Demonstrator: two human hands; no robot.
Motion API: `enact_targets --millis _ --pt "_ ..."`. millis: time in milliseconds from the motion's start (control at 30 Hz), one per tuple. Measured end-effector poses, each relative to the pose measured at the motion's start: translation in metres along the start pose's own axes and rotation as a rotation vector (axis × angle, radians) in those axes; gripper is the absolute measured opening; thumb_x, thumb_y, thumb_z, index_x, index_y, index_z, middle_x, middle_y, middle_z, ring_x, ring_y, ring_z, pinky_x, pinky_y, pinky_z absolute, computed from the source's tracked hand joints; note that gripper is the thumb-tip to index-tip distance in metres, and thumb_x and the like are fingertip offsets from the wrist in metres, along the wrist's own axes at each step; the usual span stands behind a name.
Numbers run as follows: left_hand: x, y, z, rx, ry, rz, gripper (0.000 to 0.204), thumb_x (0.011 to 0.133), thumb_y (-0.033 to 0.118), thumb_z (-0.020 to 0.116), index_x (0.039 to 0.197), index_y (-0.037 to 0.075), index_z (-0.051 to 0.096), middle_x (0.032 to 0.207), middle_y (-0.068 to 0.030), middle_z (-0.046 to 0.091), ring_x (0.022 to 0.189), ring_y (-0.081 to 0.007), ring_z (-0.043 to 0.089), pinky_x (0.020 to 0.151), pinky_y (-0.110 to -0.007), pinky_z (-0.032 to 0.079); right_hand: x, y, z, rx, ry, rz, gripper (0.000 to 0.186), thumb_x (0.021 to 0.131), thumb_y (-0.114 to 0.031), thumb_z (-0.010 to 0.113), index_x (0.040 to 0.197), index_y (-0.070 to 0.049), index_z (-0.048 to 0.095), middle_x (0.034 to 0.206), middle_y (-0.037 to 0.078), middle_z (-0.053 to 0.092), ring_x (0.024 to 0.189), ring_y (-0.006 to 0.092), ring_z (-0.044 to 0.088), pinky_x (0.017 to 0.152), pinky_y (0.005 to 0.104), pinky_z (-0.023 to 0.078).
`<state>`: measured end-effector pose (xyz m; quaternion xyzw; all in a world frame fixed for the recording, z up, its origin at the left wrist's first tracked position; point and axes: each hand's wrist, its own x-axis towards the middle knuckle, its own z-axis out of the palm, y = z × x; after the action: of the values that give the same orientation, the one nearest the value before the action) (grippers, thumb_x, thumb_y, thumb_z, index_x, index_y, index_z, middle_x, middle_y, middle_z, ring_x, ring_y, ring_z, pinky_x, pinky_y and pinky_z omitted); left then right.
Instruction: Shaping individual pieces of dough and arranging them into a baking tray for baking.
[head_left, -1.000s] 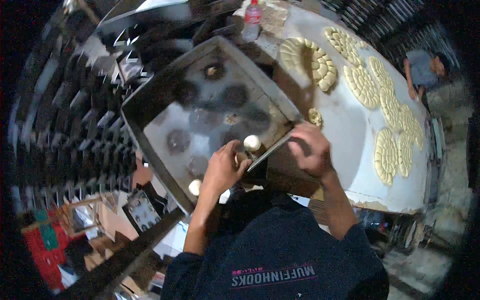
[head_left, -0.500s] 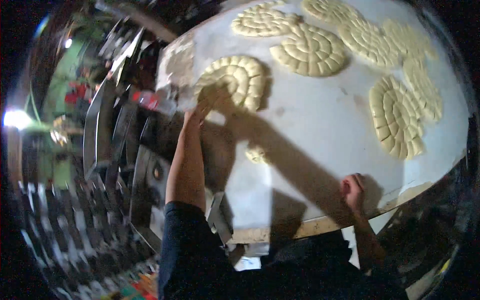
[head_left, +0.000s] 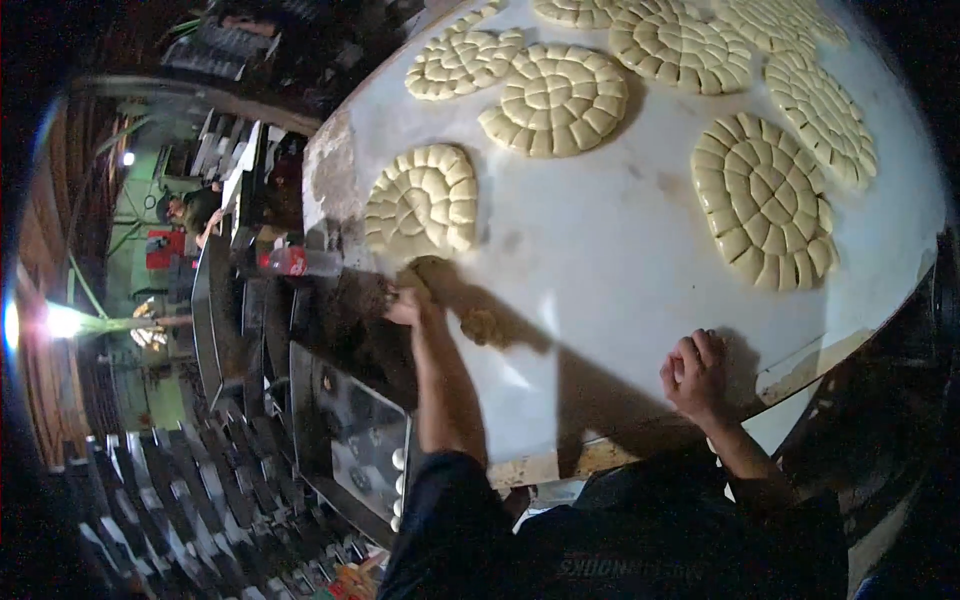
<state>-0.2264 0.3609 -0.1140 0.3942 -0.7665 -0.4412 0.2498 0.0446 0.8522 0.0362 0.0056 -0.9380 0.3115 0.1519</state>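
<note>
Pale yellow dough shows in the head view as flat rounds on the white counter (head_left: pixel 600 240), most with room around them, probably so the cut edges do not stick, though several farther off touch. One dough round (head_left: pixel 420 203) lies near the far left edge, just beyond the left hand (head_left: pixel 405 305). That hand is reaching low over the counter's left side, blurred and shaded; I cannot tell whether its fingers are together or hold anything. The right hand (head_left: pixel 697 378) is by the near edge, fingers curled into a loose fist with nothing seen in it, perhaps simply idle. A metal tray (head_left: pixel 365 430) sits against the counter's left side, seemingly to keep its white balls (head_left: pixel 399 460) handy.

The nearest round looks smooth and matte, scored into blocky wedges around its middle. A small rough lump (head_left: pixel 483 325) lies in shadow beside the left forearm.
</note>
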Motion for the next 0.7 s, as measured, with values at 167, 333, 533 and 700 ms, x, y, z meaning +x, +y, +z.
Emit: enact_targets --millis 167,333,533,700 --pt "-0.181 -0.018 -0.105 -0.580 -0.219 -0.228 0.032 0.095 0.033 0.058 0.107 0.003 0.059 0.095 -0.0078 0.064 0.087 -0.0212 0.061 0.071 -0.037 0.051 -0.007 -0.002 0.008 0.006 0.011 -0.031 0.021 0.077 -0.019 0.064 0.076 -0.005 0.049 0.080 0.011 0.046 0.077 0.0307 0.050 0.071 0.0410 0.038" --pt "-0.321 0.069 -0.194 -0.912 -0.792 -0.265 0.023 0.091 0.027 0.067 0.102 0.008 0.059 0.094 -0.0026 0.062 0.086 -0.0131 0.058 0.075 -0.031 0.049 -0.050 0.009 0.057 0.971 -0.131 0.022 0.021 0.085 -0.022 0.069 0.094 -0.005 0.061 0.093 0.006 0.056 0.090 0.0162 0.053 0.076 0.0297 0.046" --pt "-0.332 0.086 -0.293 -0.702 -0.980 0.302 0.021 0.089 0.007 0.067 0.093 0.006 0.047 0.095 -0.0022 0.053 0.086 -0.0097 0.050 0.073 -0.025 0.043 -0.122 -0.176 0.079 1.288 -0.221 0.174 0.034 0.094 -0.022 0.061 0.121 -0.008 0.046 0.112 0.002 0.058 0.098 0.0118 0.057 0.080 0.0275 0.049" --pt "-0.301 0.091 -0.323 -0.523 -0.886 0.646 0.033 0.087 0.011 0.071 0.098 0.004 0.041 0.083 -0.0023 0.043 0.079 -0.0113 0.043 0.070 -0.025 0.040 -0.101 -0.191 0.007 1.217 -0.145 0.307 0.036 0.082 -0.008 0.075 0.106 -0.006 0.048 0.092 0.006 0.063 0.080 0.0135 0.062 0.068 0.0274 0.054"
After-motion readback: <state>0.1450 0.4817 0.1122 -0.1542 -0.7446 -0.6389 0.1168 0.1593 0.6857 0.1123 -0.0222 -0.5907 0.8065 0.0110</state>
